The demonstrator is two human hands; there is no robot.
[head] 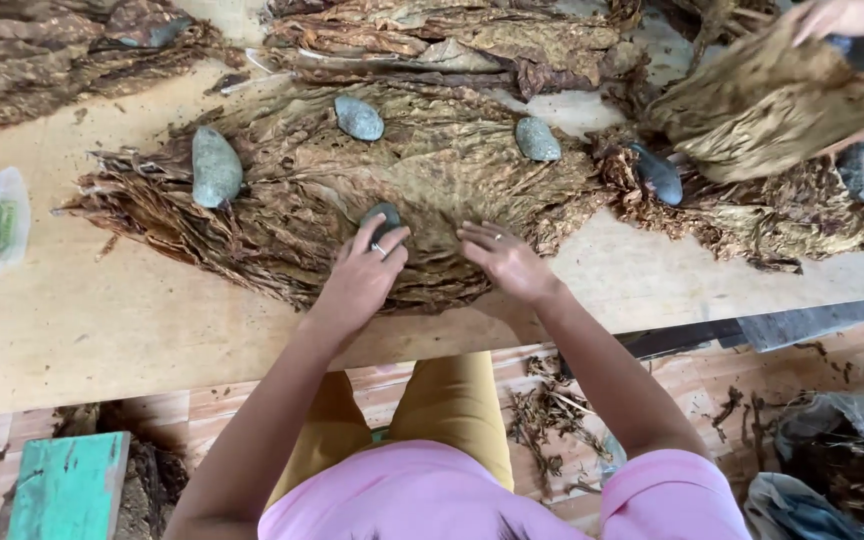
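Pale wooden worktop [102,330] carries a fan of dried brown leaves [352,190] weighted by grey stones. Your left hand [360,275] grips one dark stone [384,218] (ring visible) on the near leaves; your right hand [502,260] rests open-fingered just beside it, flat on the leaves.

Left hand [362,272] grips a dark stone [382,218] on the fanned pile of dried brown leaves [432,170] near the desk's [102,320] front edge; right hand [504,260] rests flat on the leaves beside it. Grey stones [216,166] weigh the pile down.
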